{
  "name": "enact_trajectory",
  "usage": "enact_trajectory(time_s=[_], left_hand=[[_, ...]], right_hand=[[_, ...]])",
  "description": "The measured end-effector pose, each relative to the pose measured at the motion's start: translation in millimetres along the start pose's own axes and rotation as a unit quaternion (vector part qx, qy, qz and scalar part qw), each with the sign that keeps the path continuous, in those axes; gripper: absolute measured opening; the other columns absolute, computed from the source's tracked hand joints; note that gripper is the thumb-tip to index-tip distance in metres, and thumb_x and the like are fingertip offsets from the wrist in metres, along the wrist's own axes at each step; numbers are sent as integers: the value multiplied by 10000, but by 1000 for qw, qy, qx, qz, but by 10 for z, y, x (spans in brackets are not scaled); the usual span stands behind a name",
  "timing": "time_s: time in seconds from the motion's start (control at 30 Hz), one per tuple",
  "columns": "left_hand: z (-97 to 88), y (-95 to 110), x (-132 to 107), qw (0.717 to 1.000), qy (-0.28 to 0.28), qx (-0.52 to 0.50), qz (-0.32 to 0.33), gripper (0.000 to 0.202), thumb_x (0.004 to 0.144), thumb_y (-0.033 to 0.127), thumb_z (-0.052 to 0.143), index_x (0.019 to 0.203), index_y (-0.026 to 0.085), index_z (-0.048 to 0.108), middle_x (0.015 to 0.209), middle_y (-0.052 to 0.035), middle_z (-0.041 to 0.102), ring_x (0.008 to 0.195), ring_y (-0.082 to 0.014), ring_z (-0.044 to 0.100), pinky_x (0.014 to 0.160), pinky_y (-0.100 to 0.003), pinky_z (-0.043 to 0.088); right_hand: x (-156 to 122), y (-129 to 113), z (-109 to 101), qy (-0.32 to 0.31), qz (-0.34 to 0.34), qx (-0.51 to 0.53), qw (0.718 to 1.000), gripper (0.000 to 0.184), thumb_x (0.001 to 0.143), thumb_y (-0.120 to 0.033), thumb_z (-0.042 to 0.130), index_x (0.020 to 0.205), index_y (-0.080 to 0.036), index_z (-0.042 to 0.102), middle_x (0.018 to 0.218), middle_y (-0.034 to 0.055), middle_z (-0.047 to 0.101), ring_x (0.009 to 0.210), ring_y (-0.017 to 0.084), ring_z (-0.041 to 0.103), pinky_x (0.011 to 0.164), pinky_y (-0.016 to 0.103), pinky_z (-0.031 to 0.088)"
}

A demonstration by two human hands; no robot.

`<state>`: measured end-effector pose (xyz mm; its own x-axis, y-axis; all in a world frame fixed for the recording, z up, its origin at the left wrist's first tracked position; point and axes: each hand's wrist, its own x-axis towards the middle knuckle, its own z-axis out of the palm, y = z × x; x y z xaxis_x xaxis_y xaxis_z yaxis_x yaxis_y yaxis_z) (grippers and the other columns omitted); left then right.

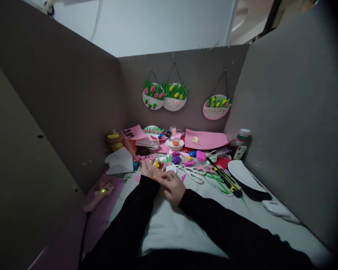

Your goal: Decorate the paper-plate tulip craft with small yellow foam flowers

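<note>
My left hand (148, 170) is turned palm up in front of the pile of craft pieces, its fingers bent upward around a small yellow lump (157, 164) that looks like modelling clay. Across that palm lies my right hand (174, 187), index finger stretched out and touching the palm. A second tiny yellow bit (153, 177) shows by the right fingertips. Just beyond the hands is a small white paper plate (171, 168) with pink tulips and green leaves, partly covered by the fingers.
White-handled scissors (195, 176), a black-and-yellow cutter (228, 180) and green strips lie right. A cut white plate (243, 174) and bottle (240, 144) stand near the right wall. A pink glue gun (100, 195) with a lit light lies left. Decorated plates (174, 103) hang behind.
</note>
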<state>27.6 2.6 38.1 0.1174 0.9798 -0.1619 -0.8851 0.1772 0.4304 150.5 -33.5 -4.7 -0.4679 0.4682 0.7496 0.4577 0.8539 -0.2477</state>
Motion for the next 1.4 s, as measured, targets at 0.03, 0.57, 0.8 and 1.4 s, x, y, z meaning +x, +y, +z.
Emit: enact_trajectory(time_s=[0.03,0.57,0.8,1.4], left_hand=[[-1,-9,-5,1000,-5,0,-8,569,747,698,188,830,203,457,728,-46,472,658,-204,532,562,-399,470],[-18,-167,0,1000,11,11,-24,511,782,645,216,903,191,420,787,-71,497,718,-216,570,616,-428,489],[-58,-234,19,1000,4,16,-18,477,774,636,285,902,201,433,740,-61,483,710,-239,575,595,-411,481],[-256,366,74,992,46,-72,92,274,814,418,409,743,176,517,602,9,483,518,-116,513,532,-272,392]], right_hand=[[6,-2,-1,5,6,5,1000,592,648,-66,476,1211,-246,519,948,71,531,897,223,435,810,399,407],[64,30,35,78,191,139,969,135,748,-181,583,805,-215,701,699,21,581,706,147,553,668,272,464],[73,9,31,95,195,154,964,111,719,-176,599,763,-207,696,694,17,580,667,134,556,641,258,462],[-163,156,38,-142,192,83,968,128,642,-89,667,726,-183,690,704,5,536,639,118,535,622,238,436]])
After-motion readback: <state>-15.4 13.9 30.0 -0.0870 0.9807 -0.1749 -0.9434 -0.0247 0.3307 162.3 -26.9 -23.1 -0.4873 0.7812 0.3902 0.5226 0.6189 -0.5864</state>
